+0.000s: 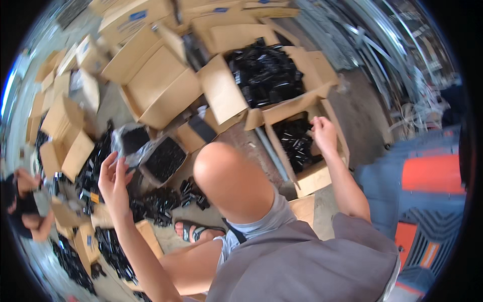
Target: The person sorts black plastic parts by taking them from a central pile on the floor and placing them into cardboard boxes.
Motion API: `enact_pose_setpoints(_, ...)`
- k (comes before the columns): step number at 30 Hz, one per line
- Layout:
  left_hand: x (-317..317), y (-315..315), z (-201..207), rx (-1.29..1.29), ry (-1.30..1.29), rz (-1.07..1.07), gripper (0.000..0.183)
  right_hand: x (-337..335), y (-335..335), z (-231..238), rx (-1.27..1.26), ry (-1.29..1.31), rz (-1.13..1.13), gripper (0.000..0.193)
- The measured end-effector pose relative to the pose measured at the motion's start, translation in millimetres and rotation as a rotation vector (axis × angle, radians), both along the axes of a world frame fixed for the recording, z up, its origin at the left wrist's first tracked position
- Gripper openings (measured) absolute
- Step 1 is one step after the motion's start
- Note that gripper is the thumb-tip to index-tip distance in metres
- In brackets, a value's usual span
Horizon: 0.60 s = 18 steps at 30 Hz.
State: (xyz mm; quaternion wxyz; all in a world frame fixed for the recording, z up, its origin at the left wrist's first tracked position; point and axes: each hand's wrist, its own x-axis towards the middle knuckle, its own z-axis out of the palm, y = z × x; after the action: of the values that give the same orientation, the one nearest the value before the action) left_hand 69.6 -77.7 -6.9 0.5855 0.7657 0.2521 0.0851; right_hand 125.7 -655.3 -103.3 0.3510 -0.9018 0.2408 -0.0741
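My right hand (324,135) is over the right side of an open cardboard box (316,180) that holds small shiny black pieces (296,146). Its fingers are curled together, and I cannot make out anything between them. On the other side, my left hand (113,177) is raised with its fingers apart and nothing in it. Beside and beyond that hand is a small carton lined with clear plastic (135,157), filled with fine black pieces (165,158). A larger open box farther off holds a heap of glossy black pieces (265,73).
An empty open carton (153,83) stands at the far left of centre. Black pieces (157,205) lie in piles on the floor. Another person (26,206) is at the far left. Blue and orange equipment (433,173) stands at right, with metal profiles (372,45) behind.
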Motion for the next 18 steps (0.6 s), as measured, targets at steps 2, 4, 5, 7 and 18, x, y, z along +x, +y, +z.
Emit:
enact_pose_setpoints(2,-15.8,28.1,-31.6,-0.04,-0.018,0.139,0.033,10.8,37.6,22.3,0.08,-0.129,0.157,0.03)
enact_pose_setpoints(4,-22.6,46.1,-60.7,-0.072,0.051,0.173,0.029,14.0,77.2,48.4,0.197,-0.232,0.055,0.032)
enact_pose_setpoints(5,-28.5,54.1,-75.2,-0.062,0.097,0.187,0.027,13.9,106.6,71.4,0.343,-0.283,0.049,0.033)
enact_pose_setpoints(7,-58.2,80.2,-129.1,-0.031,0.265,0.284,0.031,11.9,157.4,104.0,0.623,-0.4,0.131,0.037)
enact_pose_setpoints(18,-177.7,26.0,-261.7,0.274,1.146,0.381,0.026,-52.9,446.7,-25.4,0.617,0.147,0.746,0.033)
